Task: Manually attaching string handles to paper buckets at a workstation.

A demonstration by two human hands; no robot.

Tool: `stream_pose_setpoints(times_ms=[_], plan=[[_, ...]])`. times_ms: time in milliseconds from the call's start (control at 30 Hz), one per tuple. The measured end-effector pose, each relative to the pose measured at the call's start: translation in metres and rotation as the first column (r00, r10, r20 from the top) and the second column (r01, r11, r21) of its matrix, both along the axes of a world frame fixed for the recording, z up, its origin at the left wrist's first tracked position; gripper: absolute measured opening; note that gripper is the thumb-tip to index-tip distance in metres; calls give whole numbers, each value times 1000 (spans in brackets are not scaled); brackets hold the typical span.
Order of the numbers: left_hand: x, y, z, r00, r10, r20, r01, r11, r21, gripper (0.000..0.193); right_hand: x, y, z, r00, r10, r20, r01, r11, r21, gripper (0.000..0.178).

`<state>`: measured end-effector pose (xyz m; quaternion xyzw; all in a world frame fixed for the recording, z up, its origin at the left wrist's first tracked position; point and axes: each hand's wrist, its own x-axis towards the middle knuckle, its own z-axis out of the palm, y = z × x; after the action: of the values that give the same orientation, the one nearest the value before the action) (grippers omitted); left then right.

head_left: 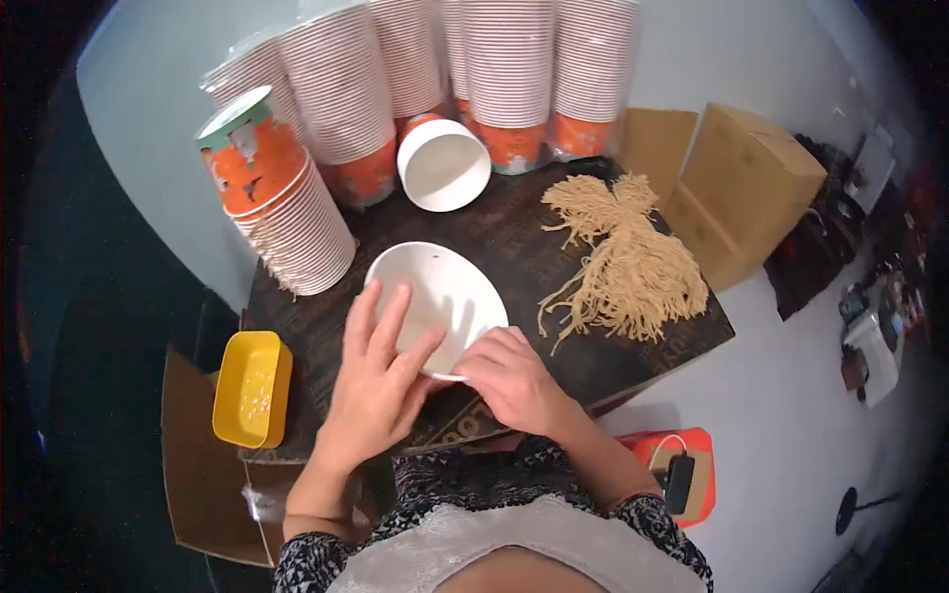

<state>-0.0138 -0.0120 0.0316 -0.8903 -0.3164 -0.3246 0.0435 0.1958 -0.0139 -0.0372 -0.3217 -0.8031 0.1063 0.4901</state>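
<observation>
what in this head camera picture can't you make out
All in the head view:
- Most of the outer wall of the white cup: turned away, its open mouth faces the camera.
- What is under the fingers of the right hand: covered by the hand itself.
- Tops of the tall cup stacks: cut off by the upper edge.
- Pale specks in the yellow tub: too small to identify.

Bright light washes the middle of the view, seemingly from above, and the fingers of the hands (368, 397) throw soft grey shadows inside the white bowl (481, 285)! Tiny glints sparkle in the yellow tub (281, 405), sheen catches the plastic-wrapped cups (509, 59). The floor (791, 405) glows pale; the left side sinks near-black. Straight edges bow outward, corners go black, and the far-right clutter (875, 336) looks soft, indistinct.
</observation>
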Motion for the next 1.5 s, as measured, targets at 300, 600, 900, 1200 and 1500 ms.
stream_pose_setpoints(times_ms=[300,600,900,1200,1500], plan=[[-8,2,-14,997,30,-69,-34,998,-55,24,52,11,8,961,-274,46,258,942,216,26],[-15,-2,-24,997,79,-22,-81,992,-95,20,127,23,-44,937,-210,280,227,973,-30,9],[-18,-15,-15,985,171,14,-169,981,-98,24,121,37,-61,849,-190,493,233,972,-26,9],[-10,-17,-23,983,167,76,-159,982,-106,16,3,-15,-52,981,94,173,-111,989,95,9],[-3,-19,-26,975,212,61,-204,972,-116,19,-29,-52,-13,886,119,-448,-305,877,-371,12]])
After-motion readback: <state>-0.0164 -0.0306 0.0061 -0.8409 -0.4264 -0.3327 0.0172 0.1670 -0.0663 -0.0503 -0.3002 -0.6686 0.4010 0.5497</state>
